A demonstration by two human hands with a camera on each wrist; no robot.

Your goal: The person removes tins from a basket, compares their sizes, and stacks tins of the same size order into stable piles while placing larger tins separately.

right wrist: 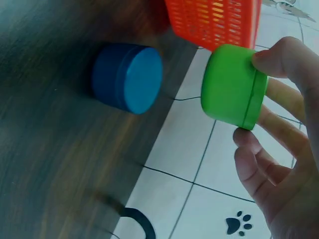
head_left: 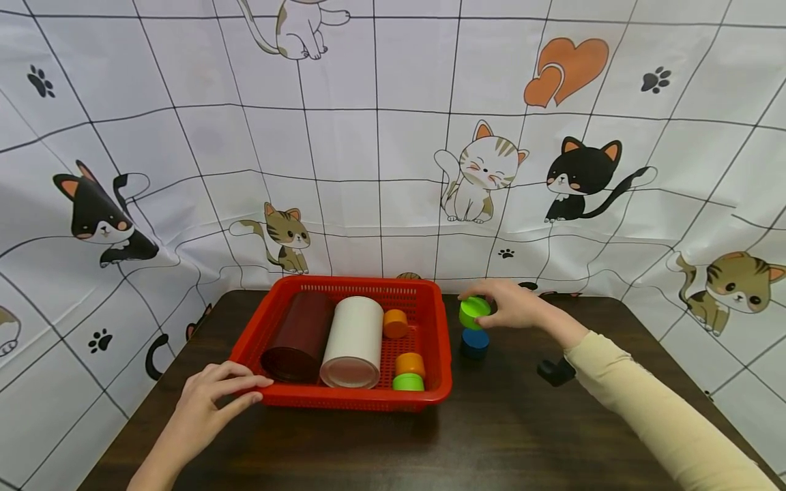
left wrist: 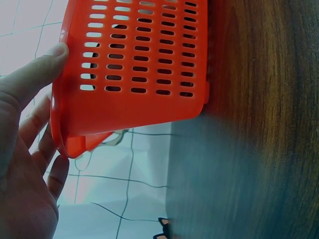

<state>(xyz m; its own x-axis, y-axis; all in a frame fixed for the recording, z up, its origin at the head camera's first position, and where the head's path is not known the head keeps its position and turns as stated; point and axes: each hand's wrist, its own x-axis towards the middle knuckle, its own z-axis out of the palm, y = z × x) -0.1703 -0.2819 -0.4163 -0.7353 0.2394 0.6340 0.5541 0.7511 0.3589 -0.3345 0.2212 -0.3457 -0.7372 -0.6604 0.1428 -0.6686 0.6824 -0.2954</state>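
Note:
My right hand (head_left: 512, 305) pinches a small green lidded tub (right wrist: 229, 84) between thumb and fingers, raised off the table. Just below it, and apart from it, a blue lidded tub (head_left: 475, 344) stands on the table to the right of the red plastic basket (head_left: 344, 395). My left hand (head_left: 205, 406) grips the basket's rim at the near left corner, its thumb (left wrist: 52, 57) against the rim. Inside the basket lie a dark red cylinder (head_left: 301, 334) and a white cylinder (head_left: 353, 337). Two orange tubs (head_left: 396, 323) and another green tub (head_left: 409, 382) are to their right.
The dark wooden table (head_left: 510, 436) runs back to a white curtain (head_left: 344, 143) printed with cats and grid lines. A small black object (head_left: 555, 372) shows beside the right sleeve (head_left: 651, 416).

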